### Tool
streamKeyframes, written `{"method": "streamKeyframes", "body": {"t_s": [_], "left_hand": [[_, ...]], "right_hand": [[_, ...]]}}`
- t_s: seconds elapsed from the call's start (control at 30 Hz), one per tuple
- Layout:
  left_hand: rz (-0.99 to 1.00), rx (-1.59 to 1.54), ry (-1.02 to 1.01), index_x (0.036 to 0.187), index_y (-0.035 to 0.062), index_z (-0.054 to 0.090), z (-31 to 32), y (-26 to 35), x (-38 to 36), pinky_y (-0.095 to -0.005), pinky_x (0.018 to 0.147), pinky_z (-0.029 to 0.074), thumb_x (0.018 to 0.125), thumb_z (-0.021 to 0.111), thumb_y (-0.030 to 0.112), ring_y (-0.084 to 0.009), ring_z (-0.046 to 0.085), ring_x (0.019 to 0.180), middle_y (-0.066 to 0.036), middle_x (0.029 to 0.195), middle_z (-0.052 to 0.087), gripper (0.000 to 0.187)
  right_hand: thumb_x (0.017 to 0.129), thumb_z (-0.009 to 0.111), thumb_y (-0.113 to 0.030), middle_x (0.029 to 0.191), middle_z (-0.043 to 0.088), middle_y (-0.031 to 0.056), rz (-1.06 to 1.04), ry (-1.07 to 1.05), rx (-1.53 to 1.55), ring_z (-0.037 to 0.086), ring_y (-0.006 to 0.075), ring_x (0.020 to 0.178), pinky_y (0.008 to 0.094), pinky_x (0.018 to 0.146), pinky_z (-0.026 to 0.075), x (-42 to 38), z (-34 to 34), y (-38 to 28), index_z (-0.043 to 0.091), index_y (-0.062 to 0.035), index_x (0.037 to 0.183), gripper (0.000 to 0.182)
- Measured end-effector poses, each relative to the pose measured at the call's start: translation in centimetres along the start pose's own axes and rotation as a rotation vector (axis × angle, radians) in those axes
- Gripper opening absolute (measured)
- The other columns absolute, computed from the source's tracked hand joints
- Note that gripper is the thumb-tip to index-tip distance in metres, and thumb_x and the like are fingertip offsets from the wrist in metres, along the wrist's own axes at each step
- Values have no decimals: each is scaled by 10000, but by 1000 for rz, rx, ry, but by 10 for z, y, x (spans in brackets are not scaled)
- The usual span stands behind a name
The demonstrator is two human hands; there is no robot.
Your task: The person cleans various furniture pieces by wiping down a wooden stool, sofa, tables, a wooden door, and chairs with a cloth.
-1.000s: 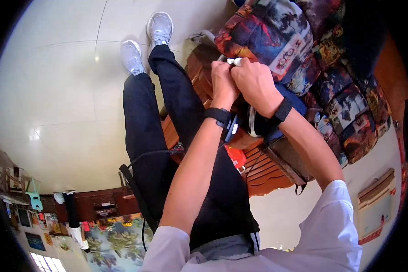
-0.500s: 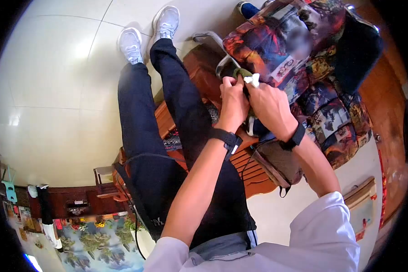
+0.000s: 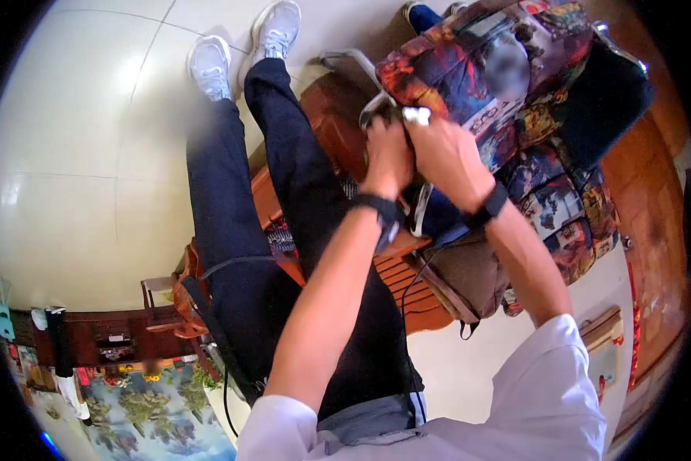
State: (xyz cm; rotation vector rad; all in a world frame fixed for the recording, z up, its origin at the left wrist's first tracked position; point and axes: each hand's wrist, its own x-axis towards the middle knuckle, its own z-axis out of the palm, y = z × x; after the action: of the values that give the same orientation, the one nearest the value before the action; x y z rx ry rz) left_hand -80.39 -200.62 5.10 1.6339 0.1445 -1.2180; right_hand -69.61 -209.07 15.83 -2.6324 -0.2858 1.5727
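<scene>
Meanwhile, my left hand (image 3: 386, 157) and right hand (image 3: 447, 157) had drawn in tight together over the dark fabric item (image 3: 422, 211) I was working on, which sat bunched on the wooden bench (image 3: 338, 115) beside my leg, against the patterned quilt (image 3: 545, 154). A moment earlier the olive-green part of the cloth showed between my thumbs and a small white piece (image 3: 417, 115) stuck up clear of my right fingers; now the green was hidden under my knuckles and the white piece sat lower, pinched at my right fingertips, right by the left thumb. Both grips were closed: the left bunched on the fabric, the right on the white piece and the cloth under it. I judged from this that I had shifted from spreading the cloth to pressing something into place. A brown bag (image 3: 468, 284) hung below my wrists, touching the bench edge.
</scene>
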Motion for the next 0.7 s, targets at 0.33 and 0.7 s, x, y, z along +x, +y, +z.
{"method": "streamKeyframes", "body": {"t_s": [0.33,0.7], "left_hand": [[-36,81,58,1181,-31,548,-23,20,9,-547,912,480,801,654,36,-477,542,1105,-282,1166,529,401],[199,26,-34,1184,-44,609,-57,41,-58,-507,894,483,769,571,-67,-458,545,1050,-268,1118,545,417]], "right_hand": [[840,590,-96,683,669,178,51,42,-21,698,341,639,445,562,547,5,6,7,649,-51,774,99],[886,584,-178,680,663,174,219,93,217,668,368,601,480,529,537,-57,7,-14,682,-113,972,146]]}}
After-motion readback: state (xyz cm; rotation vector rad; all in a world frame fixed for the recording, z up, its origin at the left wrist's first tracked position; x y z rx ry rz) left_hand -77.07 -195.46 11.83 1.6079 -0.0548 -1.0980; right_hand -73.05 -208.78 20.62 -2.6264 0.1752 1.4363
